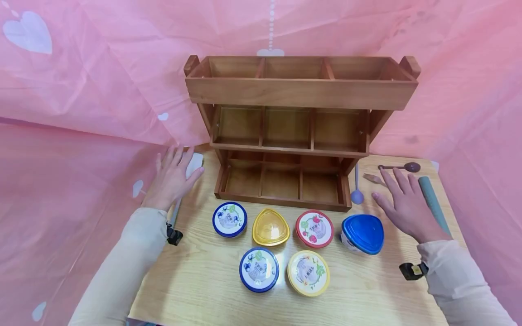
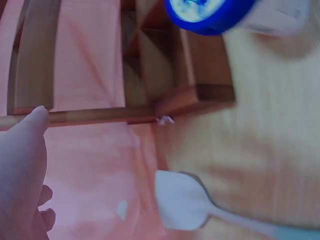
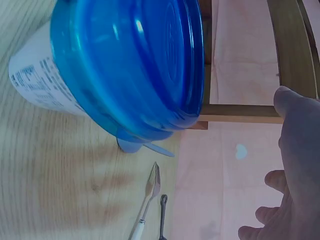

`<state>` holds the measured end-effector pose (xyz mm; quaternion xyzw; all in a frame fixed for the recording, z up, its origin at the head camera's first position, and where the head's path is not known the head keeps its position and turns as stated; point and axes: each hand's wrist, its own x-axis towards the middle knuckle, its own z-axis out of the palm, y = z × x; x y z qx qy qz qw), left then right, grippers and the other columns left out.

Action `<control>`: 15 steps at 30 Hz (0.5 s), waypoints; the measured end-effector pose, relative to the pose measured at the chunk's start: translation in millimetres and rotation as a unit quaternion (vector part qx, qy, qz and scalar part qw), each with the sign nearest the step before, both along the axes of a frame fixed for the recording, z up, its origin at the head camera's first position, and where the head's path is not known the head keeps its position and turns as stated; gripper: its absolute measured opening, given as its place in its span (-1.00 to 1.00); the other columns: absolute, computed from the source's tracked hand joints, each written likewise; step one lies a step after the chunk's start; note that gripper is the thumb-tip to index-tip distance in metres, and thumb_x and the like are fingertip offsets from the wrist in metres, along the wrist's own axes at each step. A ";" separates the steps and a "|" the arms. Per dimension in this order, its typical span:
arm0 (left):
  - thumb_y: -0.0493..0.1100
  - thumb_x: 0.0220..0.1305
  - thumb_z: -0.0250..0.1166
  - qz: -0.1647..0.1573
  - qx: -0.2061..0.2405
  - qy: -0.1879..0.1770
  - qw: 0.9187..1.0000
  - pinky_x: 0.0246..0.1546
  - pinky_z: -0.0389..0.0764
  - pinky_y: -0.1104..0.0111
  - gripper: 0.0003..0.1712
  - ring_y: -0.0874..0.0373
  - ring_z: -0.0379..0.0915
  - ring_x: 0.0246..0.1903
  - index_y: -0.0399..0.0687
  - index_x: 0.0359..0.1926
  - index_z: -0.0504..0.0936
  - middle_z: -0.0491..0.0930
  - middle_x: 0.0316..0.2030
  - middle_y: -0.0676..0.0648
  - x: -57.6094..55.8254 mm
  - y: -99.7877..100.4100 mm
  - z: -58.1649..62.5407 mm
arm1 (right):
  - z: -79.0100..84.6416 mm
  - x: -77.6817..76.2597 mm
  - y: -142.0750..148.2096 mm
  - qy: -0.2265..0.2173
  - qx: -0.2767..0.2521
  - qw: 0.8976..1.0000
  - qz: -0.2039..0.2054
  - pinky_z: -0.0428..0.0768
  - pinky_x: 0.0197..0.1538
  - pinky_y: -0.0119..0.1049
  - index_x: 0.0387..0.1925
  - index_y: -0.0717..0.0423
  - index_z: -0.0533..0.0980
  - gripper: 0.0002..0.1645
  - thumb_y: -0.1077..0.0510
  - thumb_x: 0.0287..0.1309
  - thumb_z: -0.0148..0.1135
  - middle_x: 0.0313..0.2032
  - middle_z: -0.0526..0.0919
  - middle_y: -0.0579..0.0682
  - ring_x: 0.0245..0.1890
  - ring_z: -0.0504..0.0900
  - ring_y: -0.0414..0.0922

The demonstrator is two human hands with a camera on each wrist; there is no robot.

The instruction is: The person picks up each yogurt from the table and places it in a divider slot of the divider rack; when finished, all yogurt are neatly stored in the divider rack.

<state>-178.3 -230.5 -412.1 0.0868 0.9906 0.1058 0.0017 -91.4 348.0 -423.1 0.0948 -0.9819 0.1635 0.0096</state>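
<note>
My left hand point(image 1: 173, 176) is spread above the left side of the table, over a white spatula point(image 2: 182, 200), and holds nothing. My right hand point(image 1: 409, 206) hovers with fingers apart at the right, between a blue-lidded tub point(image 1: 363, 234) and a grey-green stick-like handle point(image 1: 433, 203). A blue-rimmed round tub point(image 1: 229, 219), a yellow-lidded tub point(image 1: 271, 227) and a red-rimmed tub point(image 1: 314, 228) stand in a row. In front of them are another blue-rimmed tub point(image 1: 258, 270) and a yellow-rimmed tub point(image 1: 308, 273).
A three-tier wooden rack point(image 1: 302, 93) with divided compartments stands at the back. Right of it lie a purple spoon point(image 1: 357, 196), a fork point(image 1: 373, 179) and a dark spoon point(image 1: 412, 167). Pink sheeting point(image 1: 102, 81) hangs behind and at both sides.
</note>
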 end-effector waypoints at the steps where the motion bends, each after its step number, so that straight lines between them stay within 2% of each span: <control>1: 0.45 0.39 -0.19 0.002 0.009 0.002 1.000 0.45 -0.41 -0.24 -0.07 -0.18 -0.42 0.55 0.12 0.58 -0.14 -0.26 0.58 -0.16 -1.6 2.4 1.6 | -0.8 1.6 -0.1 0.002 -0.003 1.000 0.000 -0.41 0.48 0.29 0.56 0.10 -0.13 -0.13 -0.18 0.46 -0.09 0.48 -0.12 0.44 0.51 -0.33 0.35; 5: 0.39 0.42 -0.14 0.009 0.064 0.017 0.998 0.47 -0.37 -0.21 -0.10 -0.14 -0.36 0.55 0.13 0.58 -0.15 -0.22 0.57 -0.15 -9.0 12.9 8.3 | -2.8 8.2 -1.6 0.005 -0.020 1.000 -0.004 -0.40 0.48 0.28 0.55 0.13 -0.12 -0.12 -0.17 0.46 -0.07 0.48 -0.11 0.45 0.50 -0.32 0.37; 8: 0.38 0.43 -0.14 0.018 0.122 0.024 0.992 0.48 -0.31 -0.20 -0.11 -0.13 -0.29 0.55 0.11 0.58 -0.14 -0.19 0.57 -0.13 -14.8 21.2 14.1 | -1.8 13.2 -3.5 0.002 -0.034 0.999 -0.012 -0.38 0.48 0.30 0.56 0.10 -0.13 -0.12 -0.16 0.45 -0.05 0.48 -0.12 0.44 0.50 -0.31 0.39; 11: 0.40 0.42 -0.16 0.033 0.187 0.018 0.982 0.50 -0.24 -0.15 -0.10 -0.11 -0.26 0.55 0.07 0.57 -0.11 -0.14 0.57 -0.11 -20.6 28.3 17.9 | -0.7 18.0 -5.5 -0.006 -0.046 0.999 -0.022 -0.34 0.46 0.34 0.56 0.08 -0.14 -0.12 -0.15 0.45 -0.04 0.49 -0.13 0.43 0.49 -0.29 0.40; 15: 0.39 0.43 -0.16 0.052 0.269 0.004 0.962 0.52 -0.11 -0.04 -0.11 -0.07 -0.22 0.55 0.06 0.57 -0.08 -0.11 0.57 -0.09 -29.7 36.7 19.0 | -0.9 25.3 -8.0 -0.017 -0.073 0.997 -0.029 -0.21 0.39 0.46 0.56 0.07 -0.15 -0.12 -0.12 0.45 -0.02 0.49 -0.12 0.43 0.46 -0.21 0.46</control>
